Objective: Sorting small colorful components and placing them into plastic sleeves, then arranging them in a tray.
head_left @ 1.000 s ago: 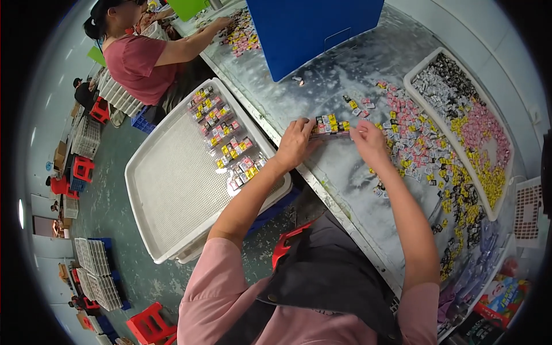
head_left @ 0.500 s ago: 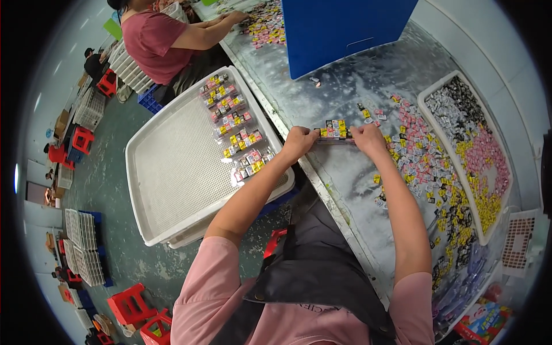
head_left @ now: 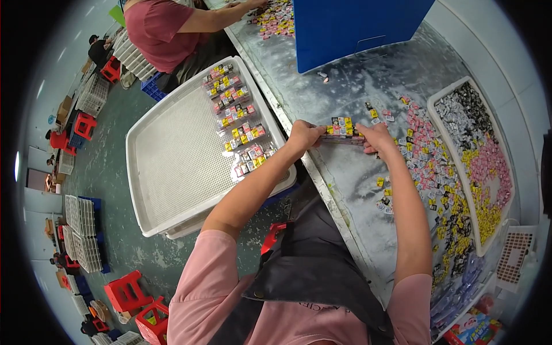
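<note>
Between my two hands, over the near edge of the metal-topped table (head_left: 351,172), is a clear plastic box (head_left: 340,131) packed with small pink, yellow, white and black pieces. My left hand (head_left: 305,138) is closed on its left end, thumb along the side. The fingers of my right hand (head_left: 377,139) grip the opposite end, partly bent beneath it. Just beyond my right hand lie loose pieces (head_left: 422,155) of the same colours. To my left, several filled clear boxes (head_left: 236,112) stand in a row along the right side of a white mesh tray (head_left: 172,149).
A long white tray (head_left: 432,109) on the right holds pieces sorted by colour. Clear plastic packaging (head_left: 460,293) lies at the table's near right. A blue panel (head_left: 356,34) stands across the far table. Beyond the mesh tray, a co-worker (head_left: 164,34) reaches over the table. Red stools (head_left: 127,292) stand on the floor.
My right hand has shifted its hold on the box's end, its fingers now lower and more bent. The whole view has moved slightly; the box stays between my hands.
</note>
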Demonstrator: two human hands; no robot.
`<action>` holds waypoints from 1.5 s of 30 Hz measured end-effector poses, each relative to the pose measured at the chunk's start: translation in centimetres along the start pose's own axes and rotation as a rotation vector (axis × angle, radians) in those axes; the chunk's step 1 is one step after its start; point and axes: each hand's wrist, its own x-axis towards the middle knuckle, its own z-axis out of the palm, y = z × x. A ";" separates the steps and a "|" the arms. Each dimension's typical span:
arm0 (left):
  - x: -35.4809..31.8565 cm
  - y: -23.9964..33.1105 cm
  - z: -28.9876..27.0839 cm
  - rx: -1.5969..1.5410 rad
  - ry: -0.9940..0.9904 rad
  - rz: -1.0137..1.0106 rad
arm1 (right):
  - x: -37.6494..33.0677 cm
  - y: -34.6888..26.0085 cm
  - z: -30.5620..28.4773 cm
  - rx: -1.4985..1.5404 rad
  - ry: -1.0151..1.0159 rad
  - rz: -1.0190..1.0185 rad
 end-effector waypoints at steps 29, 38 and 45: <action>-0.7 0.2 0.6 0.001 -0.036 -0.018 | -4.2 1.8 0.2 0.207 -0.153 0.067; -0.5 -0.6 0.8 -0.095 -0.006 0.051 | -4.4 4.3 -0.1 0.536 -0.134 0.027; -1.5 1.4 -1.3 -0.054 -0.059 0.000 | -4.6 2.6 0.2 0.513 -0.123 0.027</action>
